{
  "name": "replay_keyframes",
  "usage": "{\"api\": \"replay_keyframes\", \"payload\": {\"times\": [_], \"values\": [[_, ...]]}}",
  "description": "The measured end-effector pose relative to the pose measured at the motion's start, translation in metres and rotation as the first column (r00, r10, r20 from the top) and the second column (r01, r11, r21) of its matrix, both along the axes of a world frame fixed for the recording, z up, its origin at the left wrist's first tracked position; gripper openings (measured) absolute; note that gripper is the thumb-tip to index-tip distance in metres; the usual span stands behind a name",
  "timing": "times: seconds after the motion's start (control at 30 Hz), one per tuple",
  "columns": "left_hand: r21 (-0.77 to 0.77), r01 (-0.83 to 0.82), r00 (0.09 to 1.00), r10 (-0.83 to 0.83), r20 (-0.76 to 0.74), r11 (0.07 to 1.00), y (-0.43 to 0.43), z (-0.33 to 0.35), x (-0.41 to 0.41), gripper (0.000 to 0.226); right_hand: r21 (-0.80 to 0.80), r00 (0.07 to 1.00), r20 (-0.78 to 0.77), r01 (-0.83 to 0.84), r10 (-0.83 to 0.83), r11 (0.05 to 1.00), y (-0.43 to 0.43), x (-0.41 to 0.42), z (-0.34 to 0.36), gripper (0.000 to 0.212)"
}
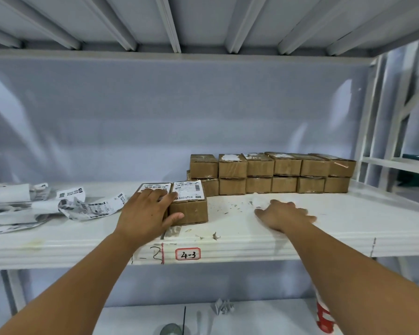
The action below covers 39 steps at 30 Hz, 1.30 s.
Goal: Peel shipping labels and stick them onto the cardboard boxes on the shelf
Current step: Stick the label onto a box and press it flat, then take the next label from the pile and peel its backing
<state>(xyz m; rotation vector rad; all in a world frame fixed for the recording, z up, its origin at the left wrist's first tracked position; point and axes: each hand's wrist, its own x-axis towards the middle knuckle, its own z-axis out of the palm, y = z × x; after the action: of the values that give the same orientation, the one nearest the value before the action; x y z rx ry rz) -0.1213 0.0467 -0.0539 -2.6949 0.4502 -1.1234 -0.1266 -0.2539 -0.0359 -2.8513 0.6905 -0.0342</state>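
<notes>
Left hand (143,211) flat across two labelled boxes (191,212), right hand (284,215) loose, empty on shelf (348,213); uneven pressing could slide the labelled boxes and crease a label (188,191).

Noted matt brown cardboard, rough and scuffed at the edges, on the stacked boxes (271,172) at centre right, with torn white paper remnants (230,157) stuck to their tops. Found smooth white printed paper on the labels (188,191) topping the two front boxes (191,211). Saw crumpled, curling, faintly glossy paper in the loose label sheets (87,207) at left. Took the shelf board (348,213) for white painted metal, smooth yet flecked with paper scraps (228,209), and the back panel (155,117) for glossy, reflective sheet.
</notes>
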Motion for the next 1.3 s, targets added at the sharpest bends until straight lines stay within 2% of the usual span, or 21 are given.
{"api": "replay_keyframes", "payload": {"times": [0.1,0.17,0.27,0.33,0.43,0.47,0.53,0.63,0.7,0.83,0.93,1.0,1.03,1.1,1.17,1.23,1.27,1.3], "values": [[-0.03,0.003,0.999,-0.004,-0.033,1.0,-0.001,0.0,-0.002,0.076,-0.03,0.993,0.083,-0.082,0.084,0.996,0.001,-0.001,-0.002,0.049],[-0.041,0.004,0.999,-0.006,-0.039,0.999,-0.001,0.0,-0.002,0.073,-0.118,0.977,0.141,-0.142,0.158,0.983,0.005,-0.005,0.003,0.034],[-0.034,-0.007,1.0,0.006,-0.012,0.999,-0.001,0.0,-0.003,0.067,-0.261,0.961,0.159,-0.181,0.228,0.948,0.008,-0.011,0.01,0.032],[-0.038,-0.007,1.0,0.007,-0.001,0.999,0.0,-0.001,-0.002,0.064,-0.292,0.951,0.166,-0.204,0.26,0.934,0.008,-0.012,0.009,0.032],[-0.046,-0.002,1.0,0.002,0.008,0.999,-0.001,-0.001,-0.002,0.062,-0.23,0.927,0.185,-0.281,0.326,0.932,0.012,-0.008,0.005,0.018],[-0.046,0.001,1.0,-0.001,0.011,0.999,-0.001,-0.001,-0.002,0.061,-0.186,0.92,0.2,-0.301,0.336,0.935,0.014,-0.007,0.004,0.022],[-0.048,0.0,1.0,0.0,0.001,0.999,0.0,-0.002,-0.002,0.062,-0.14,0.926,0.205,-0.294,0.318,0.945,0.02,-0.003,0.002,0.048],[-0.05,0.005,1.0,-0.004,0.006,0.999,0.001,-0.002,-0.001,0.061,-0.164,0.931,0.207,-0.271,0.302,0.949,0.026,0.0,0.004,0.057],[-0.05,0.006,1.0,-0.007,-0.003,0.999,0.001,-0.002,-0.002,0.061,-0.162,0.922,0.245,-0.267,0.301,0.95,0.029,0.002,0.002,0.054],[-0.052,0.022,1.0,-0.022,0.013,0.998,0.001,-0.001,-0.003,0.058,-0.141,0.884,0.355,-0.271,0.305,0.952,0.036,0.005,-0.008,0.031],[-0.043,0.032,0.999,-0.032,0.013,0.999,0.002,-0.001,-0.004,0.068,0.09,0.823,0.532,-0.289,0.199,0.953,0.041,0.007,-0.004,0.026],[-0.033,0.021,1.0,-0.02,0.013,0.999,0.002,0.001,-0.005,0.074,0.236,0.732,0.671,-0.367,0.122,0.9,0.052,0.004,0.006,0.029],[-0.039,0.015,0.999,-0.014,0.031,0.999,0.002,0.001,-0.006,0.074,0.253,0.68,0.723,-0.424,0.121,0.87,0.06,0.002,0.012,0.029],[-0.121,0.021,0.997,-0.012,0.076,0.992,0.003,0.002,-0.01,0.072,0.186,0.594,0.781,-0.52,0.196,0.834,0.083,-0.004,0.026,0.023],[-0.351,0.087,0.988,-0.035,0.153,0.932,0.007,0.001,-0.012,0.065,0.114,0.516,0.81,-0.604,0.277,0.789,0.108,-0.006,0.039,0.021],[-0.655,0.152,0.985,-0.059,0.162,0.74,0.02,0.005,-0.012,0.049,0.071,0.447,0.819,-0.7,0.359,0.711,0.133,-0.006,0.05,0.018],[-0.747,0.144,0.987,-0.044,0.151,0.649,0.031,0.008,-0.01,0.04,0.042,0.425,0.808,-0.734,0.409,0.678,0.146,-0.006,0.054,0.015],[-0.779,0.086,0.993,0.006,0.115,0.621,0.045,0.01,-0.006,0.032,0.01,0.407,0.788,-0.759,0.462,0.651,0.158,-0.006,0.058,0.014]]}}
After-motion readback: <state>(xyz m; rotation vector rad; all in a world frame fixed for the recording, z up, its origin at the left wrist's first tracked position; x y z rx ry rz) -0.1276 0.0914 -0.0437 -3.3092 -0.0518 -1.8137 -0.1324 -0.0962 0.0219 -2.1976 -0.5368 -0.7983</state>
